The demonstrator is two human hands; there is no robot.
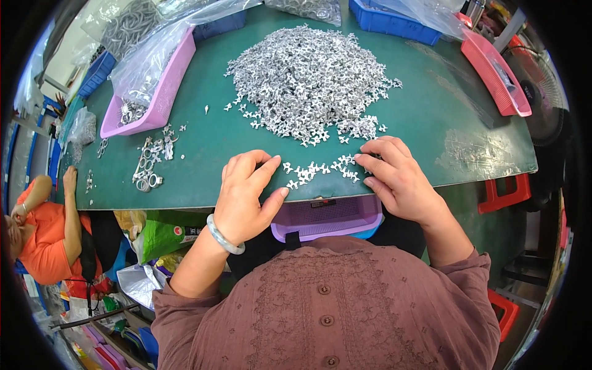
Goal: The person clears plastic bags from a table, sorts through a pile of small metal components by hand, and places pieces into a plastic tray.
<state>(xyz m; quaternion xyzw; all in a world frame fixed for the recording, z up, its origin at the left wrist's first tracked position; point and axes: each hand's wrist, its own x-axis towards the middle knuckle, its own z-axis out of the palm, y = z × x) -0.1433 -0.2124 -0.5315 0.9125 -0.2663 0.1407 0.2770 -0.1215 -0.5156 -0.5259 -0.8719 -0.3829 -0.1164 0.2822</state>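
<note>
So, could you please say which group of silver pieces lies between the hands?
The small cluster flanked by left hand and right hand; the big heap lies farther back, the rings further left.

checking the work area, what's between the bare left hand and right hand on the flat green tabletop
In the head view, small branched silver metal-looking pieces lie in loose clusters on the tabletop between the left hand and right hand.

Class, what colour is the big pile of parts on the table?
The pile of parts is silvery grey; see the head view.
</note>
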